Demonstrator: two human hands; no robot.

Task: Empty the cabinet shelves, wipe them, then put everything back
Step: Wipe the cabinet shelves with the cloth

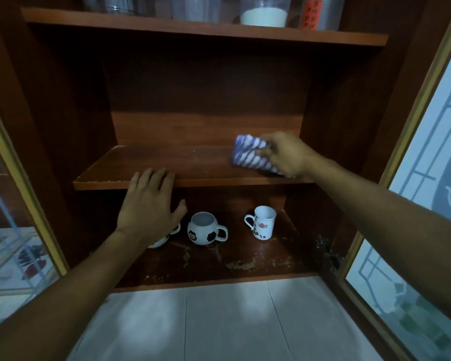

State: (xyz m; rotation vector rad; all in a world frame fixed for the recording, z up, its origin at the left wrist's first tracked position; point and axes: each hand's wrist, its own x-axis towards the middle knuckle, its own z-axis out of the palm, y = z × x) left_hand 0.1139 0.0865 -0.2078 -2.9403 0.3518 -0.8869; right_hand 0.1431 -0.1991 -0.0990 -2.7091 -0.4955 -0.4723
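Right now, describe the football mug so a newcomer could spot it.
In the wooden cabinet, three mugs stand on the bottom shelf. The football mug is the middle one. Unlike the straight printed mug on its right, it is ball-shaped with black patches.

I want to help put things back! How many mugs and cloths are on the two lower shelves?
Mugs: 3, the football mug, the printed mug and a white mug half hidden behind the left hand.
Cloths: 1, the striped cloth gripped by the right hand.
Total: 4.
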